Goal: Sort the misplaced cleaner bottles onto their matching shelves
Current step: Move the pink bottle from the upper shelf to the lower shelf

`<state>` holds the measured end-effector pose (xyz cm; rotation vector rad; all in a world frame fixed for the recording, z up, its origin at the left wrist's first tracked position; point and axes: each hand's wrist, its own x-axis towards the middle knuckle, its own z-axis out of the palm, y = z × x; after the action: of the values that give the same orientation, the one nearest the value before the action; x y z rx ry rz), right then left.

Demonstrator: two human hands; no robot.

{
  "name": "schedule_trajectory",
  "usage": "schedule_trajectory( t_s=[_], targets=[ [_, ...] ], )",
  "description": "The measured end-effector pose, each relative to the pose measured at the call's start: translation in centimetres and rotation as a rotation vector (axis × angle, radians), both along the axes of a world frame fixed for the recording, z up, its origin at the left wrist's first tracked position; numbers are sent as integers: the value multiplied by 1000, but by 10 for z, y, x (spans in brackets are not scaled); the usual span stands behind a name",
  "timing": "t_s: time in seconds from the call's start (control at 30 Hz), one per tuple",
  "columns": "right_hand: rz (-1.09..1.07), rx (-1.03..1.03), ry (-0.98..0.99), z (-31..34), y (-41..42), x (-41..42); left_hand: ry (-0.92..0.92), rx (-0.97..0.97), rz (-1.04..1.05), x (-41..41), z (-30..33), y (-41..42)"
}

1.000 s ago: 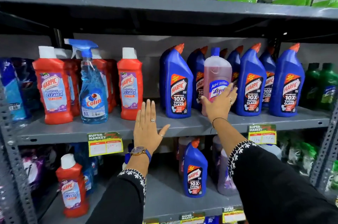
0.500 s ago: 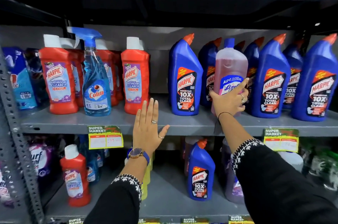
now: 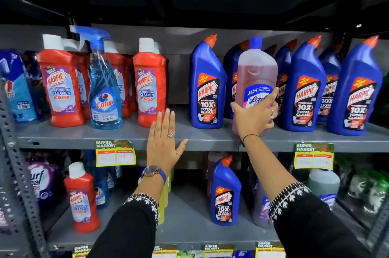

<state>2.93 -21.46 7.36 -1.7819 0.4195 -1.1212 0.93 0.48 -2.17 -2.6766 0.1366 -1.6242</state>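
Observation:
A pink Lizol bottle (image 3: 257,72) with a blue cap stands among blue Harpic toilet-cleaner bottles (image 3: 207,87) on the middle shelf (image 3: 126,138). My right hand (image 3: 255,115) grips its lower part. My left hand (image 3: 163,144) is flat and open, fingers up, against the shelf's front edge. A blue Colin spray bottle (image 3: 104,89) stands among red Harpic bathroom-cleaner bottles (image 3: 60,87) at the left. On the lower shelf (image 3: 189,226) stand a lone red Harpic bottle (image 3: 82,200) and a lone blue Harpic bottle (image 3: 225,194).
Purple and pink bottles (image 3: 260,207) stand behind my right forearm on the lower shelf. Yellow price tags (image 3: 115,153) hang on the shelf edge. Blue pouches (image 3: 16,89) sit far left, green bottles (image 3: 374,190) far right. A perforated steel upright (image 3: 19,173) runs down the left.
My right hand's fingers have closed around the Lizol bottle, which now stands a little forward of the blue row. The view has drifted down. My left hand has stayed in place.

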Motion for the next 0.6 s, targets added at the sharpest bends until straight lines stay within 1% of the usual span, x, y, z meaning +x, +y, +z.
schedule_trajectory(
  t_s=[0.13,0.37,0.47,0.6],
  targets=[
    [25,-1,-20,-2,15,-26,20,12,19,-2,1,-1],
    [106,0,-137,-20,50,-80,35,35,18,-3,-8,5],
    [138,43,-127,-42,63,-96,42,27,15,-6,-12,9],
    [239,114,-104,-87,76,-107,42,16,-2,-8,-13,11]
  ],
)
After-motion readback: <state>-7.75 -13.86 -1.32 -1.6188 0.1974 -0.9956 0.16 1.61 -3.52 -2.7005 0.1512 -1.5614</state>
